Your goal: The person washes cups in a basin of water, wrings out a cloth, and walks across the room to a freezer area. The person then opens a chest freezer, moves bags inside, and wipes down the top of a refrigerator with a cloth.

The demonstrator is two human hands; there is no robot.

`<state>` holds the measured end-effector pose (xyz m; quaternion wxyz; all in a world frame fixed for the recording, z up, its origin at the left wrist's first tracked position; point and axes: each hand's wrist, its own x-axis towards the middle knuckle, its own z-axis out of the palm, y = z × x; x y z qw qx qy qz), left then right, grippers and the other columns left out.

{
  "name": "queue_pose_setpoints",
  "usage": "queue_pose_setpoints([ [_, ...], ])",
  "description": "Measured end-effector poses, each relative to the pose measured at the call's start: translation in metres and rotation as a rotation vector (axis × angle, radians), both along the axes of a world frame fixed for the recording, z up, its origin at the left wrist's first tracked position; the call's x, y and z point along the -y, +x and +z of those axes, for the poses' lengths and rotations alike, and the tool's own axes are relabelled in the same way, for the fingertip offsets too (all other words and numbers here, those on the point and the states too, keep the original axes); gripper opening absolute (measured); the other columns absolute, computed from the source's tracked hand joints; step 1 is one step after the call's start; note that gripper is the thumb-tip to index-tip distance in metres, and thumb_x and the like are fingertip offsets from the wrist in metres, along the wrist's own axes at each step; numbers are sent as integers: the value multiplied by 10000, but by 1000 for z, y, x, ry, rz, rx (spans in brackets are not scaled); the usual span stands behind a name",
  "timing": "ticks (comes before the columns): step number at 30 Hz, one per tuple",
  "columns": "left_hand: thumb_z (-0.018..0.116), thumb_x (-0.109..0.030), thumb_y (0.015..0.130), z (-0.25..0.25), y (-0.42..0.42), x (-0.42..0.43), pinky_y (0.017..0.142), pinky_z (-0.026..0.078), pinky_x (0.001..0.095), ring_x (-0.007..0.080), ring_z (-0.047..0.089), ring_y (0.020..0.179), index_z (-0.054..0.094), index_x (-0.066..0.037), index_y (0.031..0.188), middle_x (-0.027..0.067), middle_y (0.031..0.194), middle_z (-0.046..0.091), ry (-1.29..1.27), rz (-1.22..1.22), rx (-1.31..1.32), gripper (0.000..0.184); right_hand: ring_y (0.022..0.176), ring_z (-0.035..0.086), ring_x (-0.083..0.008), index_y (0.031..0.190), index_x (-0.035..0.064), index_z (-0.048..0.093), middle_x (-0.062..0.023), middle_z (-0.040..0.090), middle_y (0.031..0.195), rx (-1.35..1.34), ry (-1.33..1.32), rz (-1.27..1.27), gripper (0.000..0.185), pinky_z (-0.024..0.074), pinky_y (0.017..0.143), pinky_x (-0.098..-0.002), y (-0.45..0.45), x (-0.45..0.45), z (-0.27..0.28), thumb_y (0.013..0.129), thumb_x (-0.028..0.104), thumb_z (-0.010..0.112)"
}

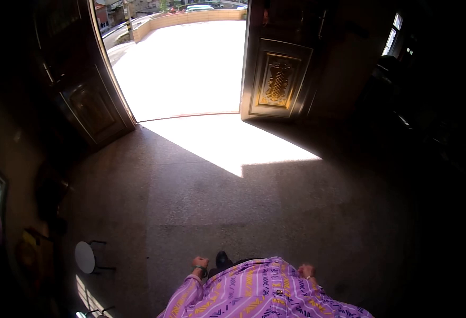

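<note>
Dark gold-panelled door (pixel 279 77) seen open, untouched; bare left hand (pixel 200 262) and right hand (pixel 305 271) loosely fisted short of it, nothing visibly held.

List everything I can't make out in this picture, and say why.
All in the head view:
- Insides of the left hand and right hand: hidden, since both are curled closed.
- Ground outside: surface washed out by glare.
- Room's right side: lost in darkness.
- Object below the stool: cut off by the bottom edge.
- Vehicles beyond the low wall: too small for detail.
</note>
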<state>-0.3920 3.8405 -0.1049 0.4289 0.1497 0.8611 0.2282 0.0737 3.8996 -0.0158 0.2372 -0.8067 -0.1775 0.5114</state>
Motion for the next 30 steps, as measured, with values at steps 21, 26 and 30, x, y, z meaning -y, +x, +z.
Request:
queue_pose_setpoints([
  [21,637,-224,598,-5,-6,-6,678,482,325,229,630,700,644,8,753,141,727,644,-11,-38,49,279,527,588,-196,743,7,597,-121,617,645,-16,-21,8,336,438,436,-301,-5,0,-3,850,275,426],
  [26,628,-234,607,-6,-8,-9,683,481,331,242,631,703,644,3,745,140,721,644,1,-35,43,275,514,569,-205,764,-1,577,-129,600,643,-31,20,-26,334,455,440,-309,-9,2,-4,846,288,432],
  [30,628,-260,617,-11,-12,-11,679,482,339,245,632,695,642,10,736,143,702,641,-13,-54,2,296,394,481,-175,728,54,515,-73,526,542,-95,-2,-125,244,396,344,-285,-14,-2,2,828,270,460],
])
